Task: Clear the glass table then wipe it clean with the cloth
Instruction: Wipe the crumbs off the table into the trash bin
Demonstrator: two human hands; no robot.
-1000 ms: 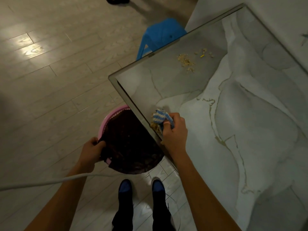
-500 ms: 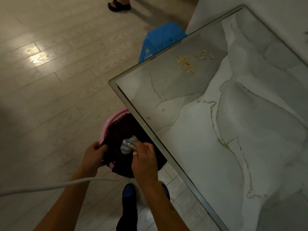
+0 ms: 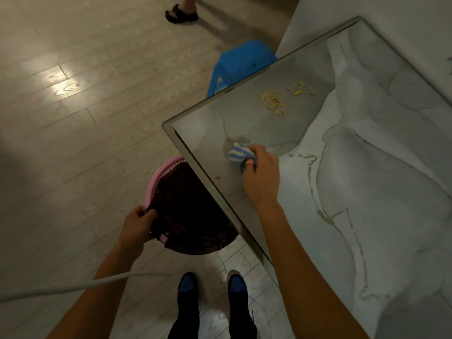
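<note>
right hand grips cloth on table | left hand holds bin

The glass table, marble-patterned with a thin metal edge, is carrying a patch of yellowish crumbs near its far edge and one stray crumb by the near edge. The blue-and-white striped cloth is lying bunched on the glass near the corner.

We see a blue plastic stool beside the table corner, a sandalled foot on the wooden floor, perhaps a pale cable.
</note>
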